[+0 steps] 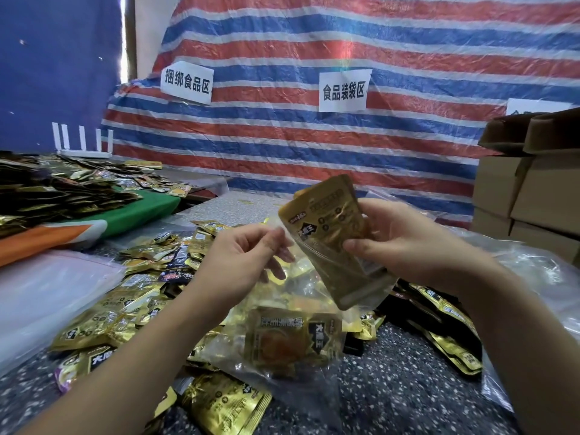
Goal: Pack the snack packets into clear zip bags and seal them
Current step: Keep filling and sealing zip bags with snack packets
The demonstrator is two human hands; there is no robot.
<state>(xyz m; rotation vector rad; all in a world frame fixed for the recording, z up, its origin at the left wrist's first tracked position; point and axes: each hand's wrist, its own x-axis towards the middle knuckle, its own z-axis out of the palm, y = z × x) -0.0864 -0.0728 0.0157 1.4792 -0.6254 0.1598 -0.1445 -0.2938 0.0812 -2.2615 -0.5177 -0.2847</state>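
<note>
Loose packets (131, 296) lie left, cardboard boxes (530, 196) stand right.

Your left hand (248, 259) and right hand (405, 243) are bare, and both forearms, entering from the lower corners, show no sleeves, gloves, rings or watch.

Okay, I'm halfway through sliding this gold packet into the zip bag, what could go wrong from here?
1. The gold packet sits tilted in the right hand, only partly inside the clear zip bag; its corner could catch on the mouth.
2. The left hand pinches just one edge of the opening, so the thin film might slip and close.
3. The bag hangs over the loose packets on the table; a dropped one would get mixed in.
</note>
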